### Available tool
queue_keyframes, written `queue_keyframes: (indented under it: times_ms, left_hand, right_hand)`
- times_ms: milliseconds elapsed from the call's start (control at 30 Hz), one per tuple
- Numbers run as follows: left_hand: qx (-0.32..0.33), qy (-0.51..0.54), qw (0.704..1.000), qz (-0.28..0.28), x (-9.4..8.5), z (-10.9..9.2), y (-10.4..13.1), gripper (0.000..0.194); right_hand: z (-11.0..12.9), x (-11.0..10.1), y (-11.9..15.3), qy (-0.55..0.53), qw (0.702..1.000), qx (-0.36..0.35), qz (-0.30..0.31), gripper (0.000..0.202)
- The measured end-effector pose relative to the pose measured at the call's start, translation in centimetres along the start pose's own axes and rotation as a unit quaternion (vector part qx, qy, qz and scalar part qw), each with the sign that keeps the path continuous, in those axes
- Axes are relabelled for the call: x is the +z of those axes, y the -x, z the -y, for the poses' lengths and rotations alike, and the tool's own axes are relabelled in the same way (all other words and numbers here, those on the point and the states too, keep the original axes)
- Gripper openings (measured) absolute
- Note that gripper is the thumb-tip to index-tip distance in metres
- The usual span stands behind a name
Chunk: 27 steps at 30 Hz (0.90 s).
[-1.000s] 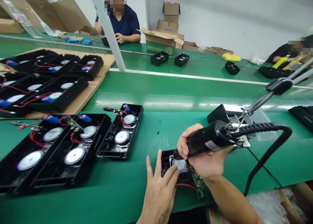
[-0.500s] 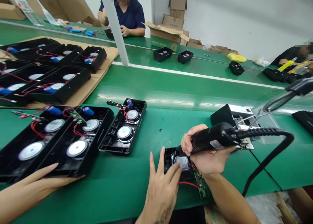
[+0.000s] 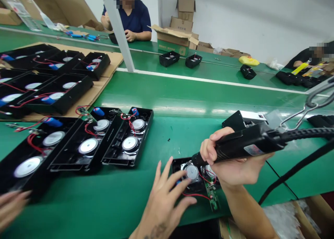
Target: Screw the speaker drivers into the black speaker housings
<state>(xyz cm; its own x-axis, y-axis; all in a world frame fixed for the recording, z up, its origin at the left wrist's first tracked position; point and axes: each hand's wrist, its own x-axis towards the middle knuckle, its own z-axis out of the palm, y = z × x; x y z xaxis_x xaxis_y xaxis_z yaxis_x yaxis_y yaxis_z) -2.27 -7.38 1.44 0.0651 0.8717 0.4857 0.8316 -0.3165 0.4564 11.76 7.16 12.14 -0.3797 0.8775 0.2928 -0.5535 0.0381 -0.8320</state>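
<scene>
My right hand (image 3: 229,162) grips a black electric screwdriver (image 3: 240,146), tilted with its nose down at the left over a speaker housing (image 3: 177,162). That black housing lies in front of me with round silver speakers (image 3: 191,173), red wires and a green circuit board (image 3: 212,195) at its near right side. My left hand (image 3: 168,193) is spread over the housing's left part, fingertips close to the speaker; whether they touch it I cannot tell. The screwdriver's tip is hidden behind its nose and the housing.
Black speaker housings (image 3: 130,141) stand in a row at the left, by a co-worker's blurred hand (image 3: 12,206). More lie on a cardboard sheet (image 3: 111,66). A hook (image 3: 294,120) and cable (image 3: 287,174) run from the screwdriver. Behind it sits a black box-shaped device (image 3: 235,120). Another person (image 3: 135,20) sits across.
The screwdriver has lifted and shifted right, uncovering more of the housing. My left hand's fingers have spread. The co-worker's hand has drawn away left; a housing now stands beside the rightmost one.
</scene>
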Motion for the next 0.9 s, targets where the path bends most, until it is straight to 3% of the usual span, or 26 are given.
queue_keyframes:
  times_ms: [133, 267, 333, 467, 600, 700, 900]
  left_hand:
    - [0.012, -0.053, 0.998, 0.005, -2.1, 2.4, -3.6, 0.025]
    - [0.056, -0.128, 0.974, 0.179, -1.2, 3.7, -7.7, 0.025]
    - [0.085, -0.148, 0.956, 0.238, -0.1, 4.2, -9.0, 0.021]
    - [0.139, -0.15, 0.942, 0.266, 1.6, 5.2, -9.8, 0.02]
    - [0.178, -0.151, 0.927, 0.294, 1.7, 6.1, -10.0, 0.024]
    - [0.197, -0.167, 0.907, 0.333, 1.2, 6.4, -10.3, 0.022]
    - [0.26, -0.121, 0.877, 0.386, -0.2, 6.3, -12.3, 0.014]
  right_hand:
    - [3.2, -0.1, -1.4, -0.008, 0.998, -0.056, 0.005, 0.081]
    - [6.3, -0.1, -2.3, 0.013, 0.991, -0.129, -0.013, 0.078]
    - [7.6, -0.5, -2.2, 0.016, 0.988, -0.155, -0.007, 0.074]
    - [8.9, -2.3, -1.7, -0.002, 0.985, -0.165, 0.047, 0.061]
    - [8.7, -4.1, -1.7, -0.021, 0.983, -0.156, 0.095, 0.053]
    - [8.4, -4.4, -1.6, -0.05, 0.981, -0.172, 0.077, 0.057]
    - [9.4, -3.5, -1.2, -0.043, 0.993, -0.105, 0.022, 0.066]
